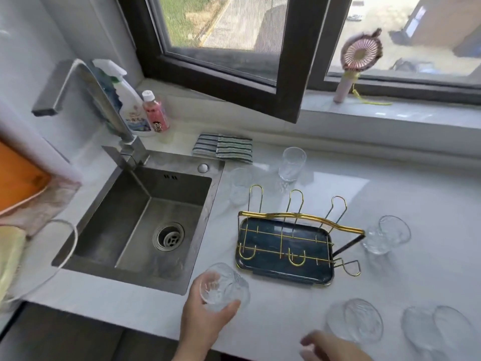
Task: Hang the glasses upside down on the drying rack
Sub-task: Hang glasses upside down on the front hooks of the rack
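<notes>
The drying rack (286,246) has gold wire loops over a dark blue tray and stands on the counter right of the sink; nothing hangs on it. My left hand (205,319) grips a clear textured glass (221,285) at the rack's near left corner. My right hand (335,346) is blurred at the bottom edge, fingers loose, holding nothing, just in front of another glass (356,323). More clear glasses stand around the rack: one at the bottom right (437,328), one to its right (387,234), one behind it (291,164), one at its far left (239,186).
A steel sink (145,225) with a tall tap (86,89) lies to the left. Spray bottle (130,105) and pink bottle (155,113) stand behind it. Striped cloths (223,147) lie near the wall. An open window frame (234,82) juts over the counter. A pink fan (360,61) sits on the sill.
</notes>
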{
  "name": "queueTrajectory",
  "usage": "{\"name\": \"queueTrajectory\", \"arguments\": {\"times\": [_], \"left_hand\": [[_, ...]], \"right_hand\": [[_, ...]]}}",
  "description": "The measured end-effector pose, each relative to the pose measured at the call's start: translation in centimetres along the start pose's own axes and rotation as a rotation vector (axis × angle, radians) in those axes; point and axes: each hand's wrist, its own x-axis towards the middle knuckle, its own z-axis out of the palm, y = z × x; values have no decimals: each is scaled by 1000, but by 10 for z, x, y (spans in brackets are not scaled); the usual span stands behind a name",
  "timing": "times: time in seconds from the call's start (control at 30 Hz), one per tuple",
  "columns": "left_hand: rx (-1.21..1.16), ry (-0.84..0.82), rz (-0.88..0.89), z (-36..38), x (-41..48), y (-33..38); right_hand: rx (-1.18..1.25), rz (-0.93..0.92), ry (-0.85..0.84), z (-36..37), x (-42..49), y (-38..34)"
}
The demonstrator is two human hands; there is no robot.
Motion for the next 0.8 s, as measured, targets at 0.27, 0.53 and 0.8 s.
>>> {"name": "queueTrajectory", "arguments": {"times": [0.27, 0.53, 0.8], "left_hand": [[-499, -475, 87, -2, -48, 85], [-197, -75, 255, -12, -33, 92], [218, -79, 504, 14, 8, 76]], "right_hand": [[643, -77, -529, -50, -3, -104], [-127, -625, 284, -90, 18, -124], [-367, -626, 149, -21, 65, -137]]}}
